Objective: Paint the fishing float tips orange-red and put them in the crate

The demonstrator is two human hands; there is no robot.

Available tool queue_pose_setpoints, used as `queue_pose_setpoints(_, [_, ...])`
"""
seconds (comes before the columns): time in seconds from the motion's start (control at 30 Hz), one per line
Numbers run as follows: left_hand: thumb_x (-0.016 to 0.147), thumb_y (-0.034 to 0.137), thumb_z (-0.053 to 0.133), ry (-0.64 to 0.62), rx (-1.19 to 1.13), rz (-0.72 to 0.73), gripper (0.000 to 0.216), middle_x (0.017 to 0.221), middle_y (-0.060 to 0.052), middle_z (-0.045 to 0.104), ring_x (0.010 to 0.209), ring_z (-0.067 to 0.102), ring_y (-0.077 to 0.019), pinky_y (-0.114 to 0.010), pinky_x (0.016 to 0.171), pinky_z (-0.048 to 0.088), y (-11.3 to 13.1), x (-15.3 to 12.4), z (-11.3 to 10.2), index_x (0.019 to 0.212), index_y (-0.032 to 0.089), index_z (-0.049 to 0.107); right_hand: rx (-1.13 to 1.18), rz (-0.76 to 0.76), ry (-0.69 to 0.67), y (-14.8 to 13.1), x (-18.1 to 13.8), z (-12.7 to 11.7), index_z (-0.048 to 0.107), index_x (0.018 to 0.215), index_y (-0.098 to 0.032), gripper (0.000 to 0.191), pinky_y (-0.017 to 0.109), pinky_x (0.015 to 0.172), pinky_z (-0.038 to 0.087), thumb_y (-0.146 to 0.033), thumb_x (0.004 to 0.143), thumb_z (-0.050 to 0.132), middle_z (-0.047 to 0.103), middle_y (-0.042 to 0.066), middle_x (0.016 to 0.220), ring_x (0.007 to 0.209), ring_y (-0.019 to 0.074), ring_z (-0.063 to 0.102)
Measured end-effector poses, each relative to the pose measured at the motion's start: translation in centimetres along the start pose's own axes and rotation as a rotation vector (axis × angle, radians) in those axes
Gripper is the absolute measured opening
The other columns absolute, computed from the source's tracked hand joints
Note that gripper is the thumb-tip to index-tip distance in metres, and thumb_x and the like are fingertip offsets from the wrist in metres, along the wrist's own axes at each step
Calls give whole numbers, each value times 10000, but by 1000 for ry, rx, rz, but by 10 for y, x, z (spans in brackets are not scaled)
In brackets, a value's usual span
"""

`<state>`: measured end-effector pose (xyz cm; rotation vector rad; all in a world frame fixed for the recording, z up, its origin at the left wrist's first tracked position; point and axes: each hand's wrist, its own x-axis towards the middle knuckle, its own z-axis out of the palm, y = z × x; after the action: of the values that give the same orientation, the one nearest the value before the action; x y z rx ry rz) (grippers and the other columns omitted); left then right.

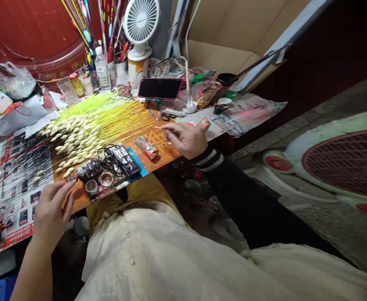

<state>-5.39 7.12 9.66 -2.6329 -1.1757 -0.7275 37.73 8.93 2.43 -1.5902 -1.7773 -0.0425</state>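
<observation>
Stick [158,127], thin, pale, pinched in right hand [188,139], left hand [50,211] at speckled cylinder [89,169], grip unclear

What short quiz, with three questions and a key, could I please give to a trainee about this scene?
1. True or false: both forearms are bare.
2. Choose: the right hand pinches (a) a glass jar, (b) a thin pale stick, (c) a phone.
3. Fill in: in the picture, the white fan is to the ___ of the clear bottle.

Key: 1. False; a black sleeve covers the right one. 2. b. 3. right.
</observation>
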Motion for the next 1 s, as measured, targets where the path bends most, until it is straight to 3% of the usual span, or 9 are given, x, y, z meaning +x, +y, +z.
queue_pose_setpoints(0.07, [919, 233, 551, -14, 16, -20, 300, 1059, -77, 624, 973, 597, -210, -349, 877, 498, -10, 2, 2, 1210, 249, 622, -141, -19, -85, 21, 6, 12, 614, 1217, -173, 364, 396, 905, 473, -261, 925, 415, 683, 125, 1142, 1019, 250, 618])
queue_pose_setpoints(0.17, [936, 260, 525, -48, 6, -41, 247, 1040, -85, 626, 975, 579, -212, -360, 878, 490, -19, 8, 7, 1146, 213, 645, -321, -14, -191, 35, 8, 28, 548, 1320, -105, 476, 397, 836, 461, -154, 886, 358, 692, 163, 1067, 932, 256, 607])
queue_pose_setpoints(0.27, [951, 295, 501, -134, -7, -35, 254, 1056, -90, 630, 1004, 554, -220, -377, 905, 472, -22, 20, 14, 1140, 203, 643, -378, -85, -58, 8, 1, 26, 519, 1349, -102, 477, 407, 876, 443, -173, 922, 319, 673, 166, 1127, 982, 266, 585])
queue_pose_setpoints(0.37, [943, 372, 515, -263, 15, 5, 320, 1123, -104, 630, 1059, 521, -246, -396, 940, 448, -21, 38, 24, 1190, 196, 619, -275, -150, 0, -40, -9, 18, 546, 1301, -109, 413, 396, 892, 450, -269, 960, 375, 680, 144, 1113, 980, 267, 588])
queue_pose_setpoints(0.5, [892, 482, 573, -492, 79, 66, 440, 1127, -126, 639, 1052, 509, -279, -406, 912, 430, -25, 66, 42, 1204, 173, 598, -28, -100, -117, -81, -22, 22, 553, 1249, -147, 383, 372, 845, 491, -371, 956, 451, 689, 106, 1028, 926, 242, 623])
queue_pose_setpoints(0.63, [848, 593, 568, -729, 126, 113, 479, 990, -109, 668, 957, 535, -269, -355, 804, 408, -32, 93, 55, 1069, 172, 622, 190, 29, -239, -82, -34, 41, 540, 1250, -167, 415, 357, 792, 527, -433, 936, 486, 674, 113, 1064, 862, 221, 649])
queue_pose_setpoints(0.73, [812, 627, 572, -836, 79, 138, 477, 886, -85, 662, 849, 552, -230, -311, 717, 379, -37, 108, 61, 960, 178, 632, 335, 88, -300, -80, -41, 54, 567, 1210, -181, 394, 348, 797, 538, -451, 941, 466, 680, 108, 1053, 884, 219, 658])
queue_pose_setpoints(1.0, [781, 563, 576, -848, -53, 133, 384, 744, -32, 613, 689, 540, -167, -272, 607, 331, -32, 111, 61, 853, 188, 618, 352, 124, -279, -88, -45, 56, 595, 1193, -156, 378, 380, 854, 527, -407, 950, 450, 657, 134, 1104, 952, 227, 631])
